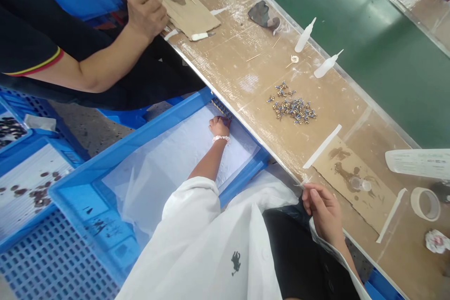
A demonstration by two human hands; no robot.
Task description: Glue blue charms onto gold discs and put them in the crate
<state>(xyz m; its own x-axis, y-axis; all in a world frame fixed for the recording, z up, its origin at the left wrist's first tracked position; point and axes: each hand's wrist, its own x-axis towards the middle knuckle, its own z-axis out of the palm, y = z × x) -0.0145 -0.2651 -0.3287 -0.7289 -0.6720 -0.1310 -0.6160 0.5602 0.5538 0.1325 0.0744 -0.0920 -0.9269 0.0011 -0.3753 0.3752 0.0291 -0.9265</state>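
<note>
My left hand (220, 126) reaches into a blue tray (140, 133) lined with white sheet material. Its fingers are curled at the tray's far end, beside a row of small brass-coloured pieces (222, 107); what they grip, if anything, is hidden. Over the table's front edge, my right hand (323, 208) is closed in a pinch, with a thin pale stick (298, 184) poking out from the fingertips. On the table lies a heap of small blue-and-gold metal pieces (297, 110). Close to my right hand, a stained cardboard sheet (372, 201) bears a small clear cup (360, 184).
Two white squeeze bottles (305, 35) stand towards the table's far edge, near a dark rag (262, 14). Masking tape (424, 204) lies at the right. A co-worker's arm (108, 63) rests over the table at upper left. Blue crates (31, 187) fill the left side.
</note>
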